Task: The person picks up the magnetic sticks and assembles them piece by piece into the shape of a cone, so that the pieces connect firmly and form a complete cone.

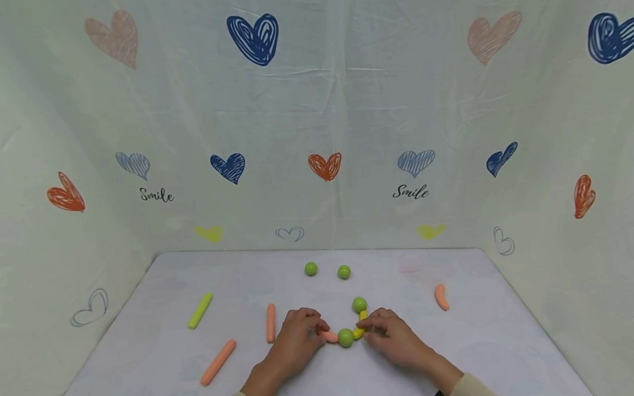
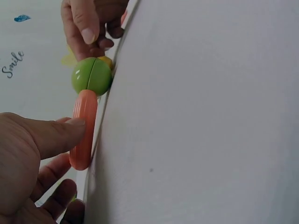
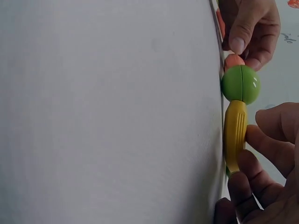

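Observation:
My left hand (image 1: 298,335) pinches a short orange toy building stick (image 2: 83,140) between thumb and fingers. One end of that stick meets a green ball (image 1: 345,338). On the ball's other side a curved yellow stick (image 3: 235,133) joins on, leading up to another green ball (image 1: 359,304). Beside the yellow stick is my right hand (image 1: 393,337); its fingertips touch the stick's side, while the thumb stands apart from it in the right wrist view. The chain of pieces lies on the white table (image 1: 412,372).
Two loose green balls, a left one (image 1: 311,269) and a right one (image 1: 344,272), lie farther back. To the left are a lime stick (image 1: 200,311), a long orange stick (image 1: 218,363) and a shorter orange stick (image 1: 271,323). A curved orange stick (image 1: 442,297) lies at the right.

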Demonstrator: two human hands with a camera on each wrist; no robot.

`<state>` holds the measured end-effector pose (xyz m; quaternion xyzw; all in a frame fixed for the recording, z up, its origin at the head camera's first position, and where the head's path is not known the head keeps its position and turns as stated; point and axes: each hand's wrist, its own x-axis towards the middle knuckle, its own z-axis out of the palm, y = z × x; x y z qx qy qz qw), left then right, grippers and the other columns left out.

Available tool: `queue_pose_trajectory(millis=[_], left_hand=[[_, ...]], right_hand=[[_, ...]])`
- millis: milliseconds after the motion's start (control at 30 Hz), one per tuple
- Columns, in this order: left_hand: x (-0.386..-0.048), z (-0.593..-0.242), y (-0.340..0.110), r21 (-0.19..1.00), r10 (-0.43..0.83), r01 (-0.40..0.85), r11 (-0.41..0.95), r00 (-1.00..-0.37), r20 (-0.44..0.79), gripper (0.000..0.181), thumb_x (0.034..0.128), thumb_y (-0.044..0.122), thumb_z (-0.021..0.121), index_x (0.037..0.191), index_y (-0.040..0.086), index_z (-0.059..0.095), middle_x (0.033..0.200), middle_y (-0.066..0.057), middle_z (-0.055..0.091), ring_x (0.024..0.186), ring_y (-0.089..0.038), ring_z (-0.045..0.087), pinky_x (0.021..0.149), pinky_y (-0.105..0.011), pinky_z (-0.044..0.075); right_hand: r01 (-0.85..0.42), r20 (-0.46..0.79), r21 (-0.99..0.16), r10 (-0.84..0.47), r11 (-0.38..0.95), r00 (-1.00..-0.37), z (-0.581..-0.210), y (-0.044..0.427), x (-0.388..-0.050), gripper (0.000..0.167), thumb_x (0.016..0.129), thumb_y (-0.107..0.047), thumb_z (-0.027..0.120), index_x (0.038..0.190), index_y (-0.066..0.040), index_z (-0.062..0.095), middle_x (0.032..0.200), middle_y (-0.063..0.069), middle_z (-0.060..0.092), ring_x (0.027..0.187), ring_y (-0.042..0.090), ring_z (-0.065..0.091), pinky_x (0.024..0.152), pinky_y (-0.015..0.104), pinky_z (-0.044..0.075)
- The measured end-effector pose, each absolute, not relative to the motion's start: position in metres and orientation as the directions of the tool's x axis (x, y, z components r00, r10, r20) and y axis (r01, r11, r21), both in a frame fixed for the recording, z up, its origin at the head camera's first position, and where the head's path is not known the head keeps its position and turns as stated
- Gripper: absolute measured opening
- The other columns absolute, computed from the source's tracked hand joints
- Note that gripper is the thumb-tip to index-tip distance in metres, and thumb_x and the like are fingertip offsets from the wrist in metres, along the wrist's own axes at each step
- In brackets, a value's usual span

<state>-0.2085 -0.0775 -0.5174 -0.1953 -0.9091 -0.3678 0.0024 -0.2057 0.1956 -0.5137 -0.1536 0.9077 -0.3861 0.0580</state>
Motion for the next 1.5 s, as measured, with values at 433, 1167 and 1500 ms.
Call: queue_pose_trajectory(millis=[433, 1167, 1500], left_hand=[[-0.212, -0.514, -0.074, 0.702, 0.218, 0.254, 0.665, -0.965, 0.143, 0.014, 0.098, 0.013, 0.07, 0.108, 0.018, 0.077, 0.122, -0.002, 0.065, 0.115, -0.023, 0.064, 0.097, -0.047, 0.054], [-0.196, -0.51, -0.053, 0.642, 0.266, 0.304, 0.704, -0.951, 0.159, 0.016, 0.0909, 0.019, 0.083, 0.104, 0.023, 0.075, 0.11, 0.008, 0.055, 0.108, -0.018, 0.045, 0.087, -0.035, 0.05], [-0.195, -0.515, -0.054, 0.609, 0.214, 0.335, 0.719, -0.94, 0.265, 0.022, 0.092, -0.001, 0.07, 0.097, 0.018, 0.079, 0.115, 0.003, 0.062, 0.112, -0.023, 0.05, 0.095, -0.044, 0.051]], right_hand=[[-0.31, 0.032, -0.726, -0.421, 0.614, -0.907, -0.51, 0.184, -0.185, 0.029, 0.099, -0.027, 0.071, 0.127, -0.025, 0.075, 0.113, -0.013, 0.063, 0.105, 0.006, 0.054, 0.091, 0.026, 0.048], [-0.075, -0.034, -0.732, -0.147, 0.677, -0.989, -0.512, 0.187, -0.214, 0.035, 0.098, -0.022, 0.071, 0.132, -0.013, 0.07, 0.122, -0.001, 0.068, 0.105, 0.015, 0.058, 0.091, 0.041, 0.052], [-0.146, 0.002, -0.745, -0.218, 0.651, -0.976, -0.516, 0.186, -0.203, 0.029, 0.093, -0.025, 0.079, 0.12, -0.016, 0.074, 0.111, -0.004, 0.069, 0.102, 0.014, 0.061, 0.088, 0.035, 0.052]])
